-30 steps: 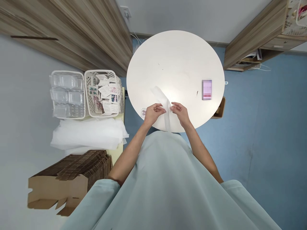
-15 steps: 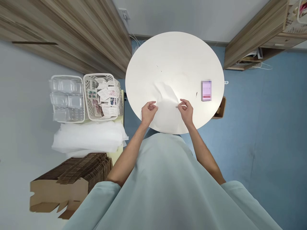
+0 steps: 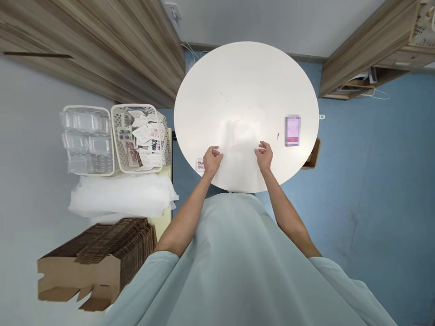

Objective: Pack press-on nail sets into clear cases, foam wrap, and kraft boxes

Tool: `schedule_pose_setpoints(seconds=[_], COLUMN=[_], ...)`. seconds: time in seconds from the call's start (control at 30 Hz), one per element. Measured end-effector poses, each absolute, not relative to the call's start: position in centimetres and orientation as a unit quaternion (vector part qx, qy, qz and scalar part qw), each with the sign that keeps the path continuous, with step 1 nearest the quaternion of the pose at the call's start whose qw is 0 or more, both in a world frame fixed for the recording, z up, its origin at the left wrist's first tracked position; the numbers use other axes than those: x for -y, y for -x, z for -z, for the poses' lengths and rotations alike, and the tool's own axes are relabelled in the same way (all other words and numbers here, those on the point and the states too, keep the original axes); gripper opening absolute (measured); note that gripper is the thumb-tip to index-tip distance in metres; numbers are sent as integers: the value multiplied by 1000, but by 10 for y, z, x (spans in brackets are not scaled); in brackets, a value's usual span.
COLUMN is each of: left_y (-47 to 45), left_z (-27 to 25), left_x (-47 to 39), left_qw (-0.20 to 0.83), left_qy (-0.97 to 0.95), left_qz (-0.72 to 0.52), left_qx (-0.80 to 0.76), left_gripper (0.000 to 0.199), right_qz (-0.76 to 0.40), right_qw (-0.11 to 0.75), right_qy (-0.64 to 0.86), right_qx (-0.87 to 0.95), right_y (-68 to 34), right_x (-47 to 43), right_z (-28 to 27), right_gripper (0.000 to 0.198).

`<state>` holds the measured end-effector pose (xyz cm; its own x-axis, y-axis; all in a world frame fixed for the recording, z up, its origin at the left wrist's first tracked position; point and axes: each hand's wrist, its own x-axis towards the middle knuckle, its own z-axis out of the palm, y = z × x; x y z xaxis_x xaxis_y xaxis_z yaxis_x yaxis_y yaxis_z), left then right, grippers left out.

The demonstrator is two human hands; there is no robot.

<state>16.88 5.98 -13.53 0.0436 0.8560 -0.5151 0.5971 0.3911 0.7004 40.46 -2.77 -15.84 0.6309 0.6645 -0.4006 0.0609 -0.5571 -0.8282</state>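
Note:
A thin, translucent white sheet (image 3: 239,158) lies almost flat at the near edge of the round white table, its outline faint against the tabletop. My left hand (image 3: 213,161) pinches it at the left edge, thumb and fingers together. At the opposite edge my right hand (image 3: 264,157) has a similar pinch, with some fingers curled loosely. Beside my left wrist rests a small clear pack (image 3: 200,165) with pinkish-red items in it, partly covered by the hand.
The round table (image 3: 246,68) bears a phone (image 3: 292,130) with a blurred screen at right. To the left are a basket of clear boxes (image 3: 89,122), a basket of small packets (image 3: 136,105), a stack of white sheets (image 3: 118,195) and folded cardboard boxes (image 3: 78,276). A brown box (image 3: 315,156) stands below the table.
The sheet has come down from a raised, wrinkled shape to lie flatter. Both hands stay at its sides, slightly shifted. The small pack by my left wrist is now visible.

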Motion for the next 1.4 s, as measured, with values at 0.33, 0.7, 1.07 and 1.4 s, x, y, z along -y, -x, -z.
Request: schedule_pose_setpoints(seconds=[0.33, 0.7, 1.07, 1.4], left_y=[-76, -93, -185, -184], left_z=[142, 136, 156, 157], left_x=[-63, -43, -15, -9], left_qw=[325, 317, 347, 342], left_qy=[-763, -791, -861, -856], left_qz=[118, 127, 146, 152], left_qx=[-547, -507, -342, -358], left_gripper=[78, 69, 70, 64], right_qz=[-361, -363, -358, -404], right_qw=[366, 357, 264, 158], right_qy=[833, 836, 872, 884], right_qx=[205, 206, 205, 176], right_y=[-444, -455, -406, -359], right_x=[11, 40, 117, 139], right_z=[181, 186, 171, 164], right_gripper=[44, 53, 52, 15])
